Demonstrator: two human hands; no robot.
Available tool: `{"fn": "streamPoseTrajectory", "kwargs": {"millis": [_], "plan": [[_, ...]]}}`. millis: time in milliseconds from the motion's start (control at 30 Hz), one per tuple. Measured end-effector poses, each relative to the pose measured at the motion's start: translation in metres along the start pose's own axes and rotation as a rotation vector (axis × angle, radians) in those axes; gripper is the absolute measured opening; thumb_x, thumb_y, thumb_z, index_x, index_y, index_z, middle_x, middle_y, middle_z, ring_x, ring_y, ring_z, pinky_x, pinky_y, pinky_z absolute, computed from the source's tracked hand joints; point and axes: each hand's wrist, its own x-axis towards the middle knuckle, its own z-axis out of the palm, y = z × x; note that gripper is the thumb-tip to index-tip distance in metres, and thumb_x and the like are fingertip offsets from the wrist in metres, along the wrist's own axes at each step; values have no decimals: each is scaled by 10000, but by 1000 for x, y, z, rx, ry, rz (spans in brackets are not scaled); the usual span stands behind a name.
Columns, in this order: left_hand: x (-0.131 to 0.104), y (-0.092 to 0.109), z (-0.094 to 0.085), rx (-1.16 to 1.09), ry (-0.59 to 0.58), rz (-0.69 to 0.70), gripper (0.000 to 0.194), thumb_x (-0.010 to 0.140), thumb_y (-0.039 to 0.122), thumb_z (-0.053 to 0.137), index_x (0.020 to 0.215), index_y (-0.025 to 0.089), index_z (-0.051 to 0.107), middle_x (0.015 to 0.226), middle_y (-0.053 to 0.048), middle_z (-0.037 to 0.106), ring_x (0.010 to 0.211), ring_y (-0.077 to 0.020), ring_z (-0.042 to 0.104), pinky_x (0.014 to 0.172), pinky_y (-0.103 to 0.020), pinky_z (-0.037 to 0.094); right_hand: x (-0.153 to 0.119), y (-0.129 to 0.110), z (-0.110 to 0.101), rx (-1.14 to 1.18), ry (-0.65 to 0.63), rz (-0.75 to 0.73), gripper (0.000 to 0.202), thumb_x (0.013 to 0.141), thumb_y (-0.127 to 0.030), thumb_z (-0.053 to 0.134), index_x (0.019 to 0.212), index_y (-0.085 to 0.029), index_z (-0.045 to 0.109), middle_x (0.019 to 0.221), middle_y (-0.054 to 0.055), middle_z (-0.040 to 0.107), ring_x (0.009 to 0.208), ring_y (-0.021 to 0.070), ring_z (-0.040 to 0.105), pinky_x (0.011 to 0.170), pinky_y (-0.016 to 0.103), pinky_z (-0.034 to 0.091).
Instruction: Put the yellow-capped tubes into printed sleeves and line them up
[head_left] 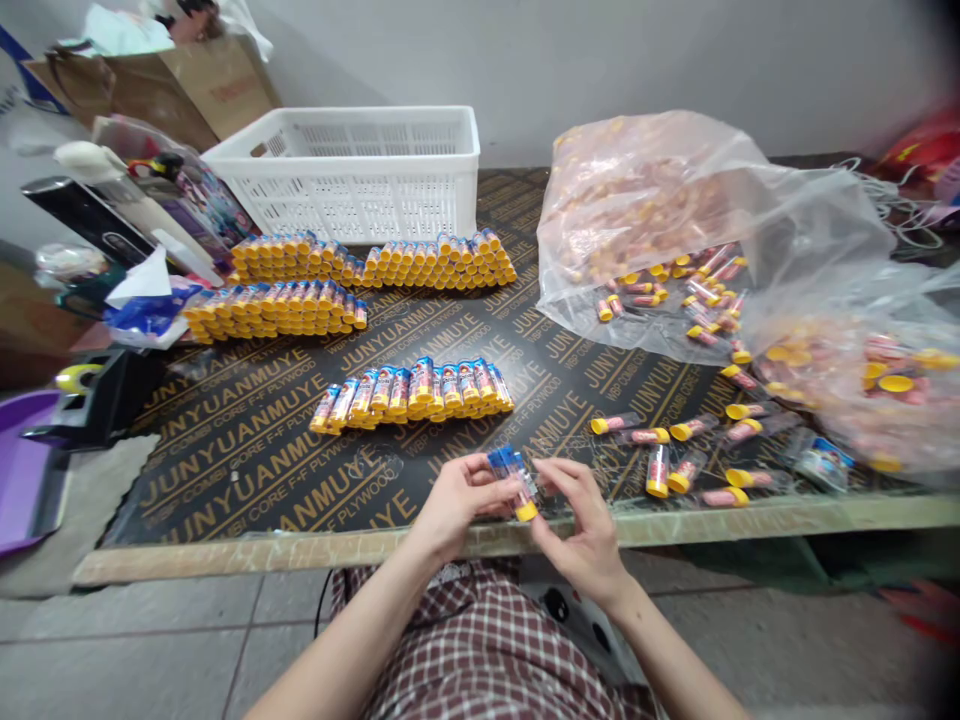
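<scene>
Near the table's front edge, my left hand (469,500) pinches a small clear tube (517,483) with a yellow cap at its lower end and blue at the top. On the tube's right side is my right hand (581,520), its fingers curved and apart around the tube; whether its fingertips touch it is hard to tell. Just beyond my hands lies a stacked row of blue-labelled tubes (420,393) with yellow caps. To the right, several clear tubes (658,470) with yellow caps and pinkish contents lie loose on the dark table.
A white basket (367,195) stands at the back. More stacked tubes (277,310) lie before it. Large plastic bags (637,190) of tubes fill the right side. Bottles (97,215), a paper bag (217,90) and a black holder (105,400) are at left.
</scene>
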Motion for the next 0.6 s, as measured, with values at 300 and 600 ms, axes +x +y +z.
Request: {"fn": "streamPoseTrajectory", "kwargs": {"millis": [300,600], "plan": [[-6,-7,6,90,-126,-72,366,629,355,782,855,87,678,698,-50,664,581,-102,599,562,-210,497,3,4,-6,250,-276,38,876,607,-39,509,1415,-272,267,1413,79,386,1297,280,405,1049,458,400],[-8,-9,8,97,-121,-79,394,628,370,780,893,98,671,722,-44,654,589,-98,596,553,-205,496,0,3,-1,343,-211,59,867,587,-19,514,1390,-277,311,1353,78,440,1232,263,477,1013,422,446]]}}
